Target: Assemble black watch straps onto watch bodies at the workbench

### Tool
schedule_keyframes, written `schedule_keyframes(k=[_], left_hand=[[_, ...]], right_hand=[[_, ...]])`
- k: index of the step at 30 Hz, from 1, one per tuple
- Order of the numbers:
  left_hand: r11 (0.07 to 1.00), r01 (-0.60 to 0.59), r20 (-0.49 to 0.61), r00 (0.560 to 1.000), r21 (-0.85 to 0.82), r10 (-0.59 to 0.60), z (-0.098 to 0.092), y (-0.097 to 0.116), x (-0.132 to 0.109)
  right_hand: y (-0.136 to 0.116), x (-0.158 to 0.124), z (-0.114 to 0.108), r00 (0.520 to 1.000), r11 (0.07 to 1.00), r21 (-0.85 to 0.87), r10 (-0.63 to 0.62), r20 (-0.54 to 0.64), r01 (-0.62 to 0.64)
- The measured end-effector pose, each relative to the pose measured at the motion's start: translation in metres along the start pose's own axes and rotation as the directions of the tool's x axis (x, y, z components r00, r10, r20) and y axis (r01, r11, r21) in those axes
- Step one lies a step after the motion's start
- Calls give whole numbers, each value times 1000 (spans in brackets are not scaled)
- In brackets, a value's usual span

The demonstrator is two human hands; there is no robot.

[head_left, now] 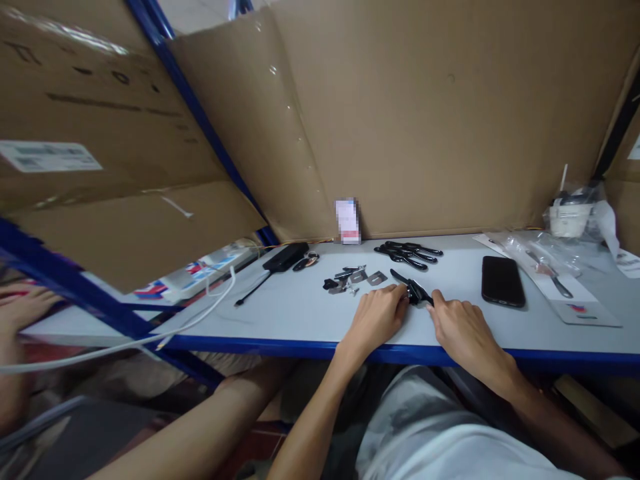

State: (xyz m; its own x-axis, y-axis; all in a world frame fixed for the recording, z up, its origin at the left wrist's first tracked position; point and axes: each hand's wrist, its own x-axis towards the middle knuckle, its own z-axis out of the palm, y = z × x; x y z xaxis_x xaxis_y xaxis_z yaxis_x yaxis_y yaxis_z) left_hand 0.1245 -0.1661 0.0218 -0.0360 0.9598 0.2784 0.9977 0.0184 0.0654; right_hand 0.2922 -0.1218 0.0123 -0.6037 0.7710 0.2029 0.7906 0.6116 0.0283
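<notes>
At the front of the table, my left hand (384,307) is closed around a black-handled tool (415,291). Its slim dark end points up and to the left, and fingers cover part of it. My right hand (457,323) pinches the same tool at its lower right end. Just left of my hands lies a small pile of flat metal plates (376,278) with slots cut in them, mixed with small black and silver pieces (353,289). Behind the tool rest several glossy black handles (409,253), loosely stacked.
A black phone (503,281) lies to the right, beside carded packaging (575,303) and a bagged white cup (570,217). A lit phone (347,221) leans on the cardboard wall (425,120). Leftward are a black adapter (286,257), keys (306,261), a white cable (220,310) and another person's hand (27,303).
</notes>
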Motion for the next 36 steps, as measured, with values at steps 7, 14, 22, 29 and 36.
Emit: schedule_keyframes(k=[7, 14, 22, 29, 36], left_hand=[[998, 52, -29, 998, 24, -51, -2, 2, -1], [928, 340, -86, 940, 154, -330, 2, -4, 2], [980, 196, -158, 968, -25, -197, 5, -6, 0], [986, -138, -120, 985, -93, 127, 6, -7, -3], [991, -103, -58, 993, -88, 98, 3, -4, -4]], right_hand=[[0, 1, 4, 1000, 1000, 25, 4, -21, -4], [1, 2, 8, 999, 1000, 23, 17, -31, -16], [1, 1, 5, 1000, 1000, 3, -2, -17, 2], [0, 0, 5, 999, 999, 35, -16, -28, 17], [0, -2, 5, 998, 997, 67, -24, -56, 28]])
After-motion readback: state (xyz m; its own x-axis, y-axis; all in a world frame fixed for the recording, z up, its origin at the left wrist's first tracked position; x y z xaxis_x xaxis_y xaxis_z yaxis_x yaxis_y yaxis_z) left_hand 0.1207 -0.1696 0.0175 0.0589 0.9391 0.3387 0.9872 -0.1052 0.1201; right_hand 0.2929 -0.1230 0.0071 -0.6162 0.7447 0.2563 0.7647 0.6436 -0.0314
